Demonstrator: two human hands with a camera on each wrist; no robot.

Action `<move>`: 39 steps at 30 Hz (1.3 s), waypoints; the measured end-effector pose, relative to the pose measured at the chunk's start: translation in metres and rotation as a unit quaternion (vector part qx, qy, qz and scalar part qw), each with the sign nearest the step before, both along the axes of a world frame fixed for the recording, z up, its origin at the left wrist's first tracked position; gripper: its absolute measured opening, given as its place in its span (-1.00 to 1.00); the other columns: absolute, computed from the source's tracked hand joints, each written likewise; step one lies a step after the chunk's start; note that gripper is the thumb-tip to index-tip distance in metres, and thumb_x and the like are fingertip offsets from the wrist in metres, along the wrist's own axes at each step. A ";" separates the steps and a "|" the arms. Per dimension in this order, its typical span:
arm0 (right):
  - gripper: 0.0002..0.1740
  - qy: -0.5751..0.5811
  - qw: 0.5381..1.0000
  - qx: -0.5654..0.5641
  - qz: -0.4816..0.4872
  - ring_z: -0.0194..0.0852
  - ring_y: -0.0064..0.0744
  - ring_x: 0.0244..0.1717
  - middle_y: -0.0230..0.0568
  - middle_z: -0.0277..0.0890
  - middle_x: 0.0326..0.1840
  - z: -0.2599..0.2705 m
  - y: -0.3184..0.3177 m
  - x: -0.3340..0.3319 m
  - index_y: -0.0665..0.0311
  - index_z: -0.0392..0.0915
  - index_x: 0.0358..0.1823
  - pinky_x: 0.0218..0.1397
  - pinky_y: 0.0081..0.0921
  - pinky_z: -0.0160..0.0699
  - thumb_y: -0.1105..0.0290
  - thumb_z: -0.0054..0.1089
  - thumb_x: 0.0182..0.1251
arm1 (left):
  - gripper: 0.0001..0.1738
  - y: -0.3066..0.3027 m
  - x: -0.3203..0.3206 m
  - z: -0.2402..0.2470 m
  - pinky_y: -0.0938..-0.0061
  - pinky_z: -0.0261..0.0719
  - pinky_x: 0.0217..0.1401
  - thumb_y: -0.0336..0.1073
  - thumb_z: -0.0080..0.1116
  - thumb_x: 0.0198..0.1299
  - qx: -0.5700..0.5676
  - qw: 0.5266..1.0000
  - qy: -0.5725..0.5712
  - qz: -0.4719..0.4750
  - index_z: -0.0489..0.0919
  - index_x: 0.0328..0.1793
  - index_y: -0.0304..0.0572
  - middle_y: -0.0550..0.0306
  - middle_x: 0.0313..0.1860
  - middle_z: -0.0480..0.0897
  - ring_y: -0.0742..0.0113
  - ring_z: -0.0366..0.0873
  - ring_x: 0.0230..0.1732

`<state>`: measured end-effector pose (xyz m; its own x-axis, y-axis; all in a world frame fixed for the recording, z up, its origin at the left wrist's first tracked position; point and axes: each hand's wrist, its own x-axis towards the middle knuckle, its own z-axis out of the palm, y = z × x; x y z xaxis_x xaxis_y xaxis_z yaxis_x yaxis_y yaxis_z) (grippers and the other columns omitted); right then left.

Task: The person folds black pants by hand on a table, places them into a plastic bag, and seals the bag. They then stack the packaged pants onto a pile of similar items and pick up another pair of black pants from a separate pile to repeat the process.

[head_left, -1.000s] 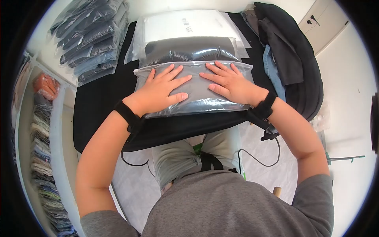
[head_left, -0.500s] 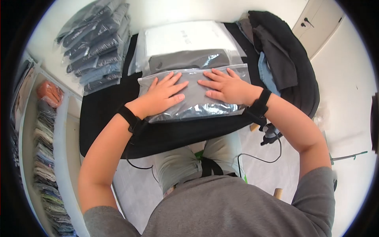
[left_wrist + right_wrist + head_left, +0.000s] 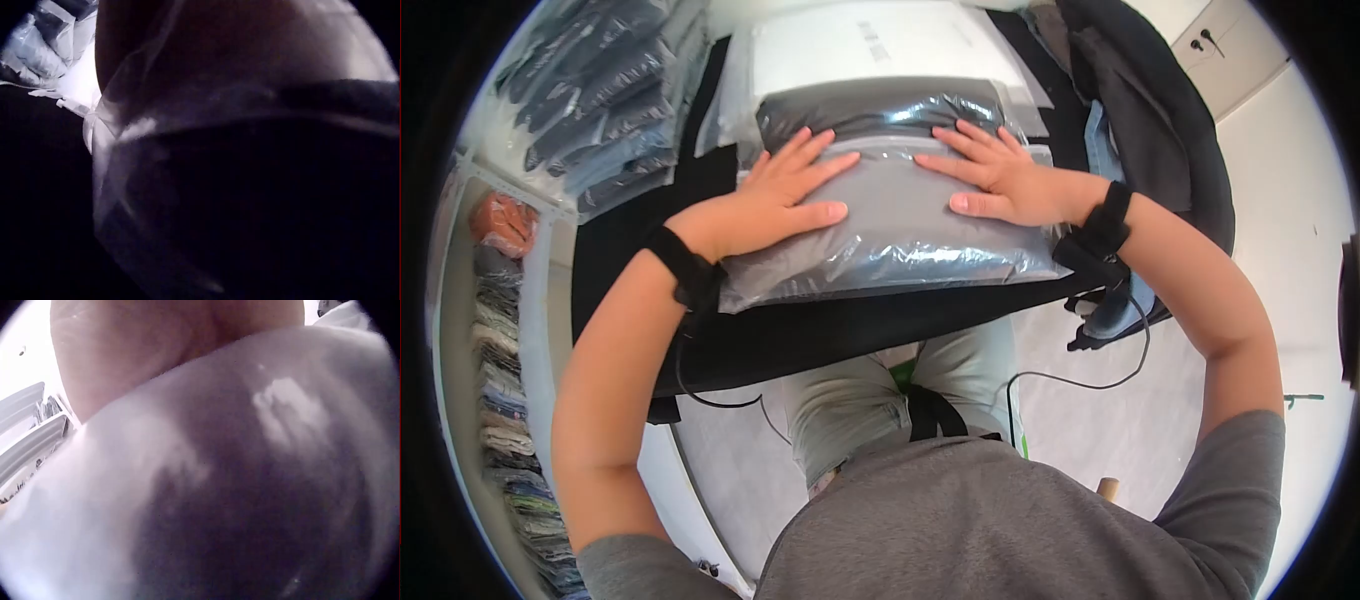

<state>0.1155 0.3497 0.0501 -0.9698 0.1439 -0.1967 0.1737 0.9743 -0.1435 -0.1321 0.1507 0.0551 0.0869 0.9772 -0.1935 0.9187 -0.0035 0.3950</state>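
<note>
A clear zip bag (image 3: 900, 225) holding folded dark grey cloth lies near the front of the black-covered table. Both hands rest flat on it with fingers spread, thumbs pointing at each other. My left hand (image 3: 785, 195) covers its left part, fingertips by the bag's far zip edge. Over the right part lies my right hand (image 3: 1010, 185), its fingertips at that same edge. Behind the bag another dark, shiny plastic-wrapped bundle (image 3: 880, 105) shows. The right wrist view has the palm (image 3: 175, 344) against the bulging bag; the left wrist view is mostly dark.
White plastic bags (image 3: 870, 50) lie at the table's back. A stack of bagged garments (image 3: 605, 100) stands at the back left. Dark trousers (image 3: 1135, 120) and blue denim (image 3: 1103, 145) lie at the right. A shelf of folded clothes (image 3: 505, 400) runs along the left.
Both hands have slid slightly farther apart, fingertips now reaching the bag's far edge. The bag looks puffier toward its near side. The head view has shifted.
</note>
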 end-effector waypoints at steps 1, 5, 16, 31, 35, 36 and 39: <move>-0.26 0.011 1.000 -0.004 0.003 -0.52 -0.03 0.64 -0.11 -0.26 0.63 -0.001 0.001 0.000 -0.30 0.04 0.52 0.54 0.18 -0.51 -0.36 -0.39 0.39 | -0.27 -0.001 0.000 0.000 -0.06 -0.47 0.55 0.20 -0.15 0.34 -0.002 1.000 -0.017 0.004 0.10 0.58 0.23 0.02 0.63 -0.15 0.01 -0.44 0.64; -0.26 0.018 1.000 0.012 0.002 -0.53 -0.06 0.64 -0.13 -0.26 0.63 -0.005 -0.001 0.001 -0.32 0.04 0.52 0.54 0.16 -0.56 -0.39 -0.44 0.38 | -0.28 -0.001 0.001 -0.008 -0.03 -0.49 0.56 0.19 -0.16 0.34 0.012 0.999 -0.035 0.006 0.12 0.58 0.21 0.02 0.63 -0.15 0.02 -0.45 0.64; -0.30 -0.043 0.982 0.181 0.021 -0.30 -0.04 0.61 -0.15 -0.01 0.57 0.052 -0.033 -0.012 -0.17 0.28 0.42 0.55 0.17 -0.36 -0.30 -0.18 0.35 | -0.42 -0.010 -0.029 0.044 0.27 0.09 0.47 -0.08 0.16 0.28 0.101 0.968 -0.212 0.091 0.42 0.37 -0.13 0.03 0.43 0.32 0.17 0.15 0.46; -0.62 0.120 0.983 -0.130 0.040 0.60 -0.20 -0.11 -0.10 0.66 -0.16 0.040 -0.074 -0.193 0.25 0.65 -0.07 0.02 -0.38 0.51 0.14 0.22 0.22 | -0.80 -0.035 -0.052 -0.003 0.66 0.38 -0.39 -0.22 0.15 0.29 0.132 0.838 -0.385 0.363 0.56 -0.29 -0.20 0.30 -0.45 0.55 0.57 0.46 -0.44; -0.69 0.138 0.971 -0.194 -0.006 0.56 -0.38 -0.28 -0.22 0.66 -0.30 0.030 -0.072 -0.211 0.27 0.67 -0.17 -0.12 -0.45 0.51 0.18 0.25 0.22 | -0.81 -0.034 -0.048 -0.005 0.63 0.39 -0.42 -0.28 0.13 0.30 0.178 0.817 -0.411 0.364 0.54 -0.32 -0.23 0.25 -0.48 0.55 0.54 0.46 -0.48; -0.69 0.139 0.971 -0.194 -0.005 0.56 -0.38 -0.28 -0.22 0.66 -0.30 0.032 -0.073 -0.212 0.27 0.67 -0.17 -0.12 -0.45 0.51 0.18 0.25 0.22 | -0.81 -0.033 -0.048 -0.008 0.60 0.41 -0.44 -0.31 0.11 0.29 0.207 0.811 -0.410 0.363 0.54 -0.34 -0.27 0.22 -0.50 0.56 0.51 0.46 -0.52; -0.73 0.102 0.969 -0.225 -0.024 0.52 -0.44 -0.28 -0.26 0.64 -0.32 0.039 -0.070 -0.210 0.27 0.67 -0.20 -0.13 -0.46 0.49 0.21 0.22 0.27 | -0.82 -0.032 -0.044 -0.013 0.58 0.39 -0.45 -0.35 0.08 0.29 0.242 0.802 -0.413 0.356 0.54 -0.34 -0.30 0.20 -0.52 0.55 0.50 0.46 -0.52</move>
<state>-0.0948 0.2796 0.0894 -0.9894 0.1347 -0.0543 0.1408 0.7969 -0.5875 -0.1760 0.1185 0.0417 -0.6239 0.7793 0.0590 0.1805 0.0702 0.9811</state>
